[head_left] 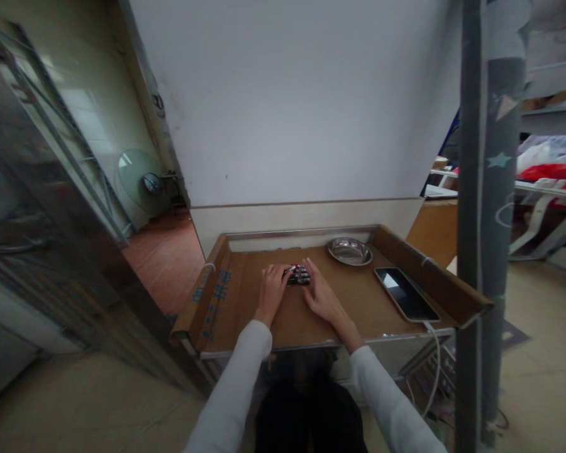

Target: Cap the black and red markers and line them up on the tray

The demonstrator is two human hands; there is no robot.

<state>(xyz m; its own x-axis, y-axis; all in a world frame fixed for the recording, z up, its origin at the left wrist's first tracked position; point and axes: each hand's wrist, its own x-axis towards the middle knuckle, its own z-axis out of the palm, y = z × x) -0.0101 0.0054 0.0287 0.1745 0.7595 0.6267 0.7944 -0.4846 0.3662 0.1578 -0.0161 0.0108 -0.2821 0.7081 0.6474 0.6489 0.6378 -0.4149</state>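
Several small black cylinders (300, 277) with silvery ends lie side by side on the cardboard, looking like batteries. A bit of red shows at their far edge. My left hand (274, 286) is at their left ends, its fingers together and curved over them. Along the right ends lies my right hand (321, 296), fingers stretched forward and thumb apart, seemingly touching them. The left fingers hide part of the group, and its exact kind is too small to make out.
A cardboard-lined table (245, 321) has raised cardboard sides left and right. A round metal dish (349, 251) stands at the back right. Nearer, a phone (405, 294) lies with a white cable (434, 358) hanging over the front edge. A grey post (482, 220) rises at the right.
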